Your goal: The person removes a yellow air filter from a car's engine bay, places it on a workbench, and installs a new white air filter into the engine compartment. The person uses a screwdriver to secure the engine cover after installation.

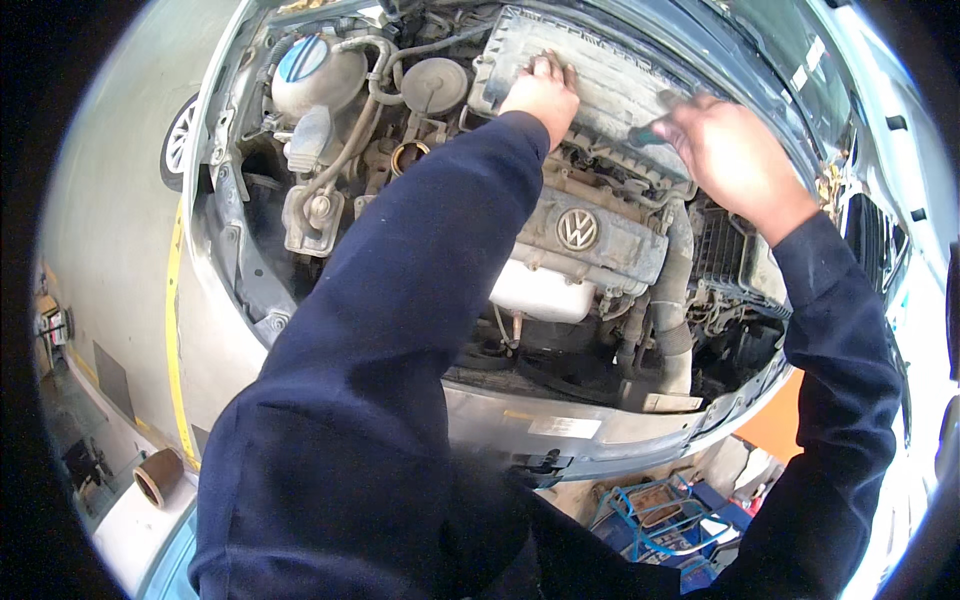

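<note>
I see the left hand [545, 95] loosely spread on the dusty plastic airbox [615, 95], the right hand [735, 155] gripping a teal-handled tool [645, 136].

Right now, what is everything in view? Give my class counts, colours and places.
Car: 1, silvery, centre
Flat cover: 1, grey, top centre
Reservoir: 1, whitish, blue-capped, upper left
Emblem: 1, silvery, on engine
Ribbed hose: 1, grey, right of emblem
Wheel: 1, silvery, far left
Floor stripe: 1, yellow, left
Clutter: uncountable, mostly blue, lower right
Tool: 1, teal handle, rest blurred, upper right
Sleeves: 2, navy, both arms
Left hand: 1, bare, on cover
Right hand: 1, bare, holding tool
</note>
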`<state>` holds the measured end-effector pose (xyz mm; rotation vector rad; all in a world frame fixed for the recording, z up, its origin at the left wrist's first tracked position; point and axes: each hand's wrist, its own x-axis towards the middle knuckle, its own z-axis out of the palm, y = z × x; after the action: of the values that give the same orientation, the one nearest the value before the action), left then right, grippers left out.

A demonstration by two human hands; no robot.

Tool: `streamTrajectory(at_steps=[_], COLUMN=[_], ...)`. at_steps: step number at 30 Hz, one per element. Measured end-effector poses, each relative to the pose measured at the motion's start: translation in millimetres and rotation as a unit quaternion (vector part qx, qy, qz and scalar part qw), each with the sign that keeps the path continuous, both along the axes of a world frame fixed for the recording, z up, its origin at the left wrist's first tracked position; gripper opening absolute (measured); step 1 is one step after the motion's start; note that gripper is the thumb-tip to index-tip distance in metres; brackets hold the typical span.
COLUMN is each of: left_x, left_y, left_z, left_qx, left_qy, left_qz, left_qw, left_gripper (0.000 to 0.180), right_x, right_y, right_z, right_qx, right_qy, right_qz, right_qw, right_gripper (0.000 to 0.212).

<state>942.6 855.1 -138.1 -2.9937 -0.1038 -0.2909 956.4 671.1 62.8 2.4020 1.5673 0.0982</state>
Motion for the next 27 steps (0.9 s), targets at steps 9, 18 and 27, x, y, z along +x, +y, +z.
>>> streamTrajectory(at_steps=[9, 18, 27], left_x=[0, 0, 0], left_y=[-3, -1, 0], left_z=[4, 2, 3], left_qx=[-0.018, -0.024, -0.021], left_qy=[0.033, 0.028, 0.013], left_qz=[0.001, -0.003, -0.009], left_qw=[0.999, 0.999, 1.0], left_gripper=[0.065, 0.064, 0.065], right_x=[-11, 6, 11], right_y=[-3, -4, 9], right_z=[16, 9, 8], right_qx=[-0.035, 0.015, -0.003], right_qy=[0.048, 0.067, 0.171], right_qz=[0.11, 0.102, -0.208], right_qw=[0.992, 0.992, 0.963], right_gripper=[0.026, 0.033, 0.042])
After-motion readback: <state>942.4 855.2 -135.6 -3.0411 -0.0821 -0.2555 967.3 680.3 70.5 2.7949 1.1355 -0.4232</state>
